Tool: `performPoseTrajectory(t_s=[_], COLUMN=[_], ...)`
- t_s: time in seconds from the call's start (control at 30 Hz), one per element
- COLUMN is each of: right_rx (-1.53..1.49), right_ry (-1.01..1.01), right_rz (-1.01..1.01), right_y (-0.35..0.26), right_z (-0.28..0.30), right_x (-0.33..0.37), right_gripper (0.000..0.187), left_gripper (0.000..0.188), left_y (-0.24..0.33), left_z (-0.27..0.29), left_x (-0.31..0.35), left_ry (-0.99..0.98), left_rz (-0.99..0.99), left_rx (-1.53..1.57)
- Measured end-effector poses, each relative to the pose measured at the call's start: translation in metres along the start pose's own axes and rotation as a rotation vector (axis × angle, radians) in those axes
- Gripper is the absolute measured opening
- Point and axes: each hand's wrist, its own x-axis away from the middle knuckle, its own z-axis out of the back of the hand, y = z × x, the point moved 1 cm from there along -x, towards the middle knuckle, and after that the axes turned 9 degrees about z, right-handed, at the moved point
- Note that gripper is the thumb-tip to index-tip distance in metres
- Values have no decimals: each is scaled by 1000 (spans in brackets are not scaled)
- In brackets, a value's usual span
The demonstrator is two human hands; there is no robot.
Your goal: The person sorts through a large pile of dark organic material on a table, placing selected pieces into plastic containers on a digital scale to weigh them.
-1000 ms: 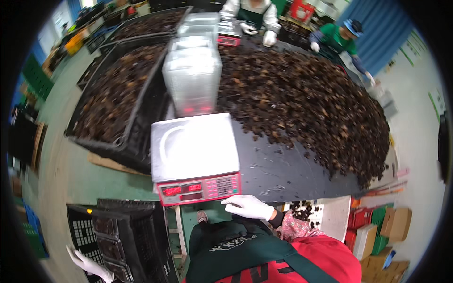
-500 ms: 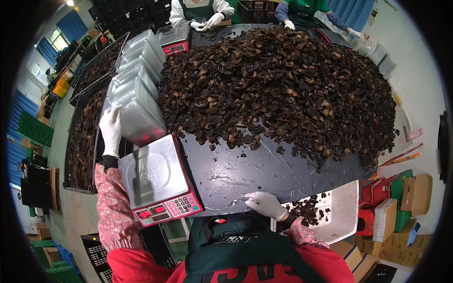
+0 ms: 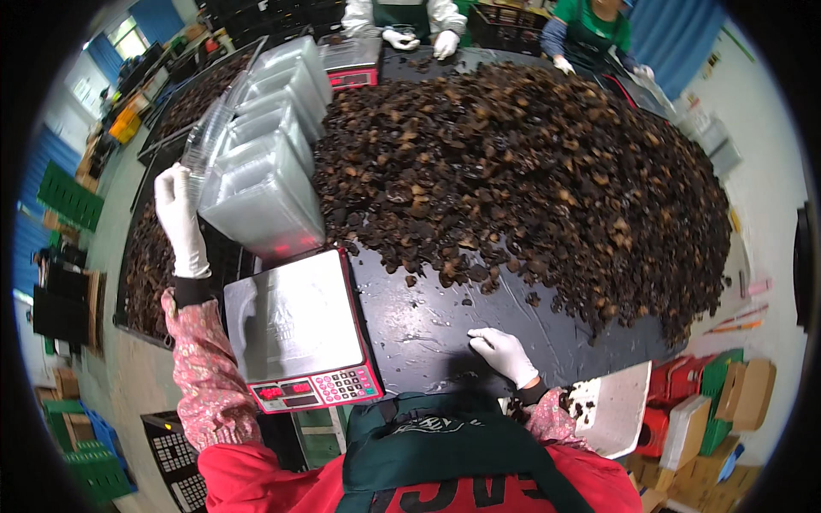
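Note:
Both my hands wear white gloves. My left hand (image 3: 178,218) is raised at the left and pinches the edge of a thin clear plastic container (image 3: 208,137). That container tilts outward beside a long row of nested clear plastic containers (image 3: 265,201). Just below the row, a red digital scale (image 3: 295,312) has a bare metal pan. My right hand (image 3: 506,355) hovers low at the near edge of the dark table (image 3: 428,342), fingers loosely bent and slightly apart, with nothing in them. Beyond it spreads a large heap of dark wood ear mushrooms (image 3: 522,171).
A white bin (image 3: 620,415) with mushroom bits stands below the table's near right edge. Long trays of mushrooms (image 3: 145,265) lie at the left. Across the table, two people in aprons work near another red scale (image 3: 351,64). Cardboard boxes (image 3: 744,393) sit at the right.
My left hand has moved a little outward, drawing a clear container away from the row. My right hand has shifted slightly right, and the whole view has moved a little.

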Motion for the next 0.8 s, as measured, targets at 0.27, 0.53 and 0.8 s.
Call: performPoseTrajectory(t_s=[0.27, 0.53, 0.8], right_rx=[236, 602, 726], right_ry=[11, -87, -601], right_rz=[217, 568, 322], right_y=[-15, -21, -9], right_z=[7, -24, -32], right_x=[-147, -339, -342], right_gripper=[57, 49, 52], left_gripper=[10, 27, 31], left_y=[40, -9, 32], left_z=[88, 98, 85], left_x=[206, 341, 366], left_ry=[140, -110, -239], left_rz=[-558, -254, -79], left_rx=[-796, -948, -939])
